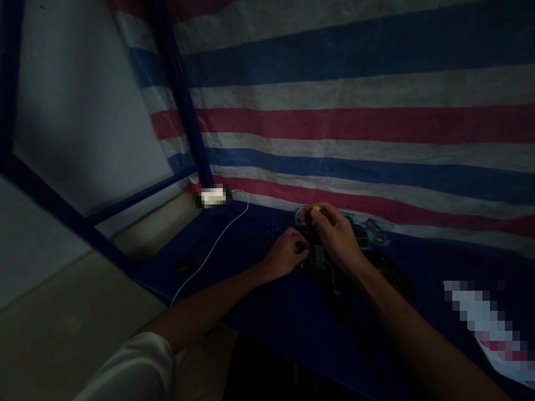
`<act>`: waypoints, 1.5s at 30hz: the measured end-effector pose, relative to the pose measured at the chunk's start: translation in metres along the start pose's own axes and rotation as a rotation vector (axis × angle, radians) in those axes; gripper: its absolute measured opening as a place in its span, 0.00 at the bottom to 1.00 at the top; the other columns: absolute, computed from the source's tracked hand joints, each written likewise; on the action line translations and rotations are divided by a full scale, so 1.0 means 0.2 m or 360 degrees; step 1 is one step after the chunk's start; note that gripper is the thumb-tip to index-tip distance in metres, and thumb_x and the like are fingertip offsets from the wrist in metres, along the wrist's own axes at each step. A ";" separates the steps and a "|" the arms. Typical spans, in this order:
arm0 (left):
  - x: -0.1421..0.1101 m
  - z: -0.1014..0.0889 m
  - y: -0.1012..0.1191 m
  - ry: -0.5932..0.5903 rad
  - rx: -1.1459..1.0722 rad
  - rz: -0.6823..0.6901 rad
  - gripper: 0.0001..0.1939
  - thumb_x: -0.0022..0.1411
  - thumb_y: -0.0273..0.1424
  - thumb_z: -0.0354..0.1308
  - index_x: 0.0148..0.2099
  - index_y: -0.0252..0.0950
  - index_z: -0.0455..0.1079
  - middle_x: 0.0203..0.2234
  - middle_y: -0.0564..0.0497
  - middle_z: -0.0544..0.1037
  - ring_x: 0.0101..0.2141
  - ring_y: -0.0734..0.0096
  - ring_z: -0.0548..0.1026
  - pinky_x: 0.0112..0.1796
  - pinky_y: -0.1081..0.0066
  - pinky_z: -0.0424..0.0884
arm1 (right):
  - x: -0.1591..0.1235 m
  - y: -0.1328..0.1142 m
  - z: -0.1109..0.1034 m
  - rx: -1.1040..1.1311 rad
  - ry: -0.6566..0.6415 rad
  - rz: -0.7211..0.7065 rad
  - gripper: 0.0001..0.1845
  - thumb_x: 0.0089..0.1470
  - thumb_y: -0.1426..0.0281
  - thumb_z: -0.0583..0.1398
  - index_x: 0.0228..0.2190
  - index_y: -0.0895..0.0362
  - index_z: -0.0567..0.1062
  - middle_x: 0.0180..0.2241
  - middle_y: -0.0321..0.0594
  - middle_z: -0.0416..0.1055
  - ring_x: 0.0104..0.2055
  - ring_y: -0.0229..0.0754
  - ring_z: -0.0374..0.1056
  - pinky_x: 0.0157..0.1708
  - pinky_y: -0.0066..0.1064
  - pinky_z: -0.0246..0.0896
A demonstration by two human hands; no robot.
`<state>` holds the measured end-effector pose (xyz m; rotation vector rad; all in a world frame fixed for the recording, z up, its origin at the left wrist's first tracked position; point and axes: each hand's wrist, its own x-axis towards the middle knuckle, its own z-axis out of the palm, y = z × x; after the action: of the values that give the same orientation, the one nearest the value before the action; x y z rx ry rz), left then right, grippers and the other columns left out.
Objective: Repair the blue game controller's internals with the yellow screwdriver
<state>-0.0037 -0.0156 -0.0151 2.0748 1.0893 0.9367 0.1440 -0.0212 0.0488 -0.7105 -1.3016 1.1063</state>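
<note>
In the dim head view, my right hand is closed around a dark, slim object with a yellow top, held between thumb and fingers. To its left, my left hand has its fingers pinched together by a small dark blue piece; whether it grips that piece is hard to see. Below and between both hands lies a dark opened device with a small greenish circuit board and thin wires. A light blue, shiny shell sits just behind my right hand, which partly hides it.
The blue tabletop carries a lit phone-like device at the back left, with a white cable crossing the surface. A small black object lies near the left edge. White paper is at right. A striped sheet hangs behind.
</note>
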 end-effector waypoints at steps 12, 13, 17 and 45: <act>0.01 -0.01 0.00 -0.0013 0.0021 -0.0047 0.07 0.57 0.22 0.65 0.40 0.34 0.77 0.43 0.49 0.73 0.33 0.77 0.73 0.38 0.72 0.75 | 0.00 0.00 -0.01 -0.0044 -0.0015 -0.0032 0.10 0.62 0.56 0.63 0.38 0.49 0.73 0.38 0.36 0.77 0.38 0.40 0.72 0.45 0.37 0.68; 0.00 -0.01 0.00 -0.0016 0.0018 -0.0059 0.08 0.56 0.21 0.65 0.40 0.34 0.77 0.43 0.49 0.73 0.32 0.77 0.73 0.37 0.73 0.75 | 0.00 0.00 -0.02 -0.0043 0.0018 -0.0032 0.11 0.59 0.57 0.65 0.37 0.49 0.71 0.37 0.35 0.77 0.38 0.40 0.72 0.45 0.37 0.68; 0.00 -0.01 0.01 -0.0020 0.0009 -0.0062 0.09 0.56 0.20 0.63 0.41 0.34 0.77 0.44 0.49 0.72 0.31 0.79 0.72 0.37 0.73 0.75 | 0.00 0.01 -0.02 -0.0110 0.0102 -0.0056 0.16 0.55 0.56 0.69 0.37 0.48 0.68 0.33 0.31 0.75 0.32 0.38 0.70 0.38 0.33 0.67; 0.00 0.00 0.00 0.0002 -0.0011 -0.0039 0.04 0.61 0.24 0.65 0.40 0.34 0.76 0.43 0.50 0.71 0.30 0.79 0.71 0.36 0.72 0.73 | 0.00 0.00 -0.01 -0.0119 -0.0046 -0.0079 0.15 0.64 0.52 0.58 0.38 0.49 0.75 0.39 0.37 0.77 0.37 0.40 0.70 0.41 0.36 0.67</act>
<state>-0.0039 -0.0163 -0.0150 2.0510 1.1084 0.9288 0.1454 -0.0215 0.0479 -0.7159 -1.3838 1.0357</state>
